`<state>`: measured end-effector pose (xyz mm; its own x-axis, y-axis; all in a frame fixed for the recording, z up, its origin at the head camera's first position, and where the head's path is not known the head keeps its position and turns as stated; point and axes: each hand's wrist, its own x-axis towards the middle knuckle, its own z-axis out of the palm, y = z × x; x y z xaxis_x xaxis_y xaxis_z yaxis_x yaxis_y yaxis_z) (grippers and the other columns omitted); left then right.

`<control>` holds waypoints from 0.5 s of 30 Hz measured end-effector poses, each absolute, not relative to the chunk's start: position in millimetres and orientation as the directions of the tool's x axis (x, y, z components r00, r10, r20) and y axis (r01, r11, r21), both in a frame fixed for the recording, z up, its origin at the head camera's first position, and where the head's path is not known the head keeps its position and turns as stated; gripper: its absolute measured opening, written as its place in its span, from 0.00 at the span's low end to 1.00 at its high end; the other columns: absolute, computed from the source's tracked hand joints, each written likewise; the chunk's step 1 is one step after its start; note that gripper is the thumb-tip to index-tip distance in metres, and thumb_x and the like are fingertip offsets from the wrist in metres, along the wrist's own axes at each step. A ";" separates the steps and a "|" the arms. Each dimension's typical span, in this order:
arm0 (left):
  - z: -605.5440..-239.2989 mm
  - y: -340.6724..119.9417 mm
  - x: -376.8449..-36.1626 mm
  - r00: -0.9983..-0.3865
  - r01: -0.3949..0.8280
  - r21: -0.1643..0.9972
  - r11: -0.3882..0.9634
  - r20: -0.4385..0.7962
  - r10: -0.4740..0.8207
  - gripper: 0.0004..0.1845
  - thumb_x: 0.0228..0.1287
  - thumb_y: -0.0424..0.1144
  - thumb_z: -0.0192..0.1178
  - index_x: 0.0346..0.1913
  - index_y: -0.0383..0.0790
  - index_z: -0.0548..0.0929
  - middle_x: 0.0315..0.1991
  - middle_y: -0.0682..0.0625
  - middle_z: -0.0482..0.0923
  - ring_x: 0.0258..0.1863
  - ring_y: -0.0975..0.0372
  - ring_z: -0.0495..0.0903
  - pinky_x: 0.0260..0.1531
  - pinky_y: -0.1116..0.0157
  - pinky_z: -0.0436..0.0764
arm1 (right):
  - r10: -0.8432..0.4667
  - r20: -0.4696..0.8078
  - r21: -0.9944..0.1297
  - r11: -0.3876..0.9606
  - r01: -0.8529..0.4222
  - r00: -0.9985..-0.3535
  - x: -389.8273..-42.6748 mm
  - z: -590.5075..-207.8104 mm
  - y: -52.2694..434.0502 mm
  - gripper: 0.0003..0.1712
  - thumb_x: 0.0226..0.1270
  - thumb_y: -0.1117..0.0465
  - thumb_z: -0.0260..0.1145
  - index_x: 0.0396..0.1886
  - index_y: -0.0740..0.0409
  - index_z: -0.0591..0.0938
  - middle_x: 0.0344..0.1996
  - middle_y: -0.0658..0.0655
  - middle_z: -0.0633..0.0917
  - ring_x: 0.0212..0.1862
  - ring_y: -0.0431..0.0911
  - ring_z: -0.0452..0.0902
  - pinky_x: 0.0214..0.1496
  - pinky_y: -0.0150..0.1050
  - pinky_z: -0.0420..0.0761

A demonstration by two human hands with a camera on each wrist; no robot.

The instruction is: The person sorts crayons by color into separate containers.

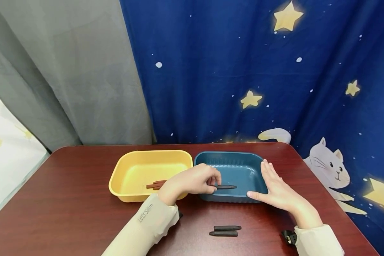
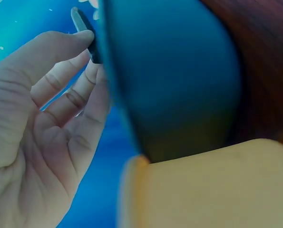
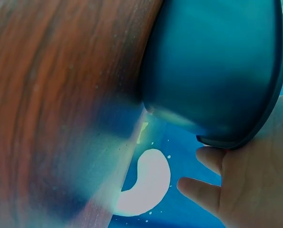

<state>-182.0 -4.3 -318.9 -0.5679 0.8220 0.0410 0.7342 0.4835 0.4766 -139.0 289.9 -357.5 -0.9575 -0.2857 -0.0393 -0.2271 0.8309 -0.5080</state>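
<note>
In the head view, my left hand (image 1: 196,179) pinches a black crayon (image 1: 227,187) between thumb and fingers, over the near part of the blue bin (image 1: 228,198). The left wrist view shows the crayon (image 2: 82,21) by its dark tip end, close to the bin's rim. My right hand (image 1: 276,188) rests at the bin's right end with straight fingers, thumb spread along the near rim. In the right wrist view, the palm (image 3: 260,175) lies against the bin's rim. Two more black crayons (image 1: 227,228) lie side by side on the table in front of the blue bin.
A yellow bin (image 1: 115,174) stands directly left of the blue one and holds a few reddish-brown crayons (image 1: 153,185), partly behind my left wrist. Both stand near the far edge of the dark red table (image 1: 67,199). A blue starry curtain (image 1: 211,89) hangs behind.
</note>
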 end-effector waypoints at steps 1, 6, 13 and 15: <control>-321.3 -3.2 -184.9 -0.570 0.730 0.480 0.486 0.036 0.821 0.03 0.62 0.33 0.66 0.37 0.43 0.85 0.27 0.56 0.79 0.29 0.69 0.75 0.34 0.76 0.75 | -0.285 -0.042 -0.511 0.830 -0.224 -0.958 -138.7 -357.3 290.0 0.70 0.59 0.35 0.69 0.78 0.71 0.39 0.79 0.71 0.39 0.79 0.69 0.32 0.70 0.76 0.44; -331.5 0.0 -195.5 -0.597 0.713 0.460 0.529 0.003 0.803 0.03 0.61 0.32 0.66 0.37 0.43 0.85 0.25 0.56 0.79 0.27 0.69 0.74 0.32 0.75 0.75 | -0.286 -0.048 -0.519 0.826 -0.221 -0.957 -138.6 -358.1 289.6 0.70 0.59 0.35 0.69 0.78 0.71 0.39 0.79 0.71 0.38 0.79 0.69 0.32 0.70 0.76 0.44; -340.0 7.7 -204.4 -0.631 0.693 0.416 0.589 -0.046 0.774 0.02 0.61 0.32 0.67 0.34 0.43 0.85 0.24 0.56 0.77 0.27 0.67 0.73 0.32 0.74 0.74 | -0.288 -0.047 -0.515 0.828 -0.223 -0.957 -138.5 -357.8 290.0 0.69 0.59 0.35 0.69 0.78 0.70 0.38 0.79 0.71 0.38 0.79 0.68 0.31 0.70 0.76 0.44; -341.7 11.3 -206.7 -0.644 0.685 0.397 0.611 -0.064 0.763 0.03 0.61 0.32 0.67 0.34 0.43 0.84 0.24 0.56 0.76 0.27 0.67 0.73 0.31 0.74 0.73 | -0.286 -0.049 -0.513 0.829 -0.222 -0.957 -138.0 -357.5 290.3 0.69 0.59 0.35 0.69 0.78 0.70 0.38 0.79 0.71 0.38 0.79 0.68 0.31 0.70 0.76 0.44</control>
<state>-206.7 11.3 -341.7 -0.6437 0.7626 -0.0636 0.6849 0.6111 0.3968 -138.0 290.3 -357.5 -0.9570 -0.2860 -0.0486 -0.2216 0.8290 -0.5135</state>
